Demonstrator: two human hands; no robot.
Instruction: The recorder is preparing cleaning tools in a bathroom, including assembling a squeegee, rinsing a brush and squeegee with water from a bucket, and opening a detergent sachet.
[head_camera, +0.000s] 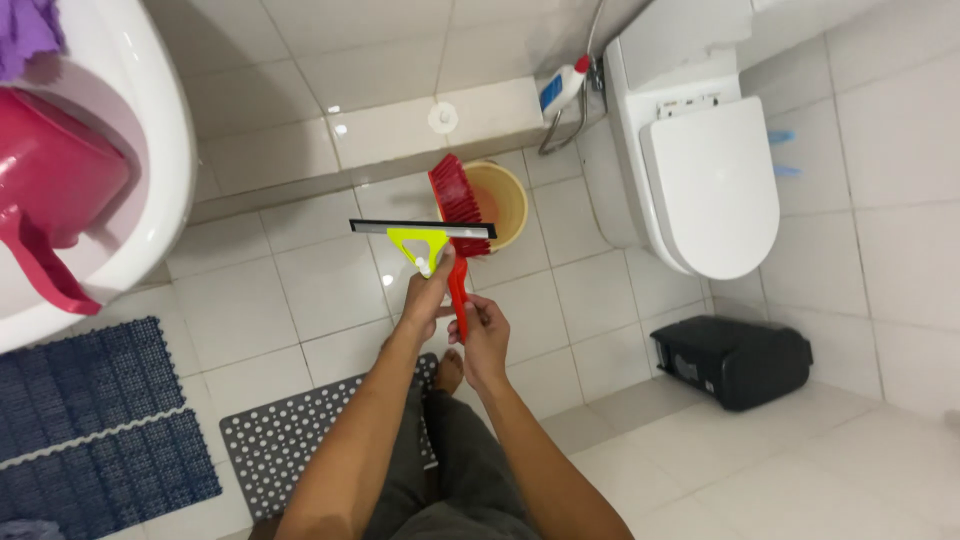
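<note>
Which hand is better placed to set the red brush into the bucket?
Right, probably. The right hand already has the red brush by its handle, bristles over the tan bucket. The left hand is occupied with the yellow-green squeegee.

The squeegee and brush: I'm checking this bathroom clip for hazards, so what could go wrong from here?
The left hand pinches the squeegee by its short handle, so it could slip and drop. The red brush in the right hand hangs over the bucket and may knock it. A bare foot rests on glossy floor tiles, possibly slippery.
</note>
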